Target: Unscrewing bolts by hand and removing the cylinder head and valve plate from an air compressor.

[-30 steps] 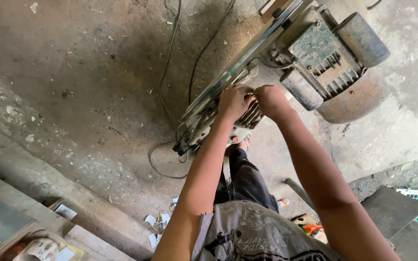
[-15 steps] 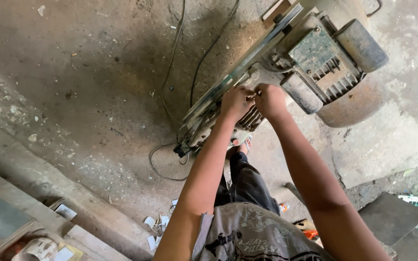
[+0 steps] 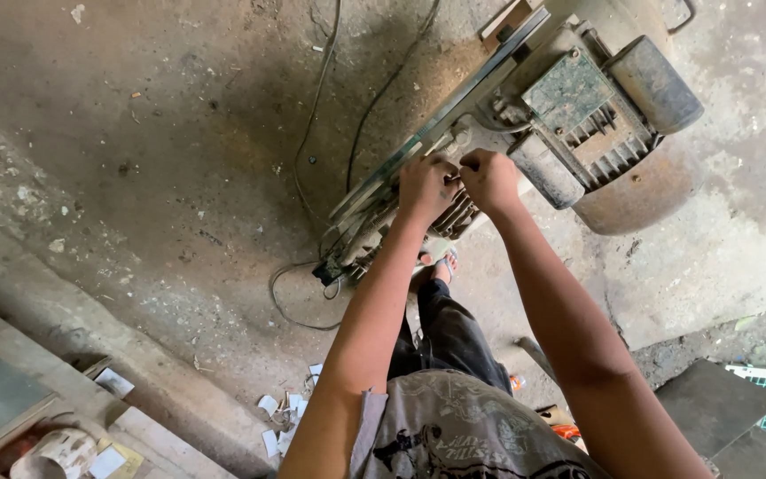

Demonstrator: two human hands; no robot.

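Dusty grey concrete floor (image 3: pixel 135 177), black cables (image 3: pixel 312 133) trailing across it. Upper right of the frame sits a grimy grey electric motor (image 3: pixel 596 115) on its rusty metal machine base (image 3: pixel 640 191). Both hands are curled tight at its lower-left edge: left hand (image 3: pixel 425 184) on a long flat glass strip (image 3: pixel 418 146), right hand (image 3: pixel 488 177) just beside. The strip lies against the machine, work seemingly midway.
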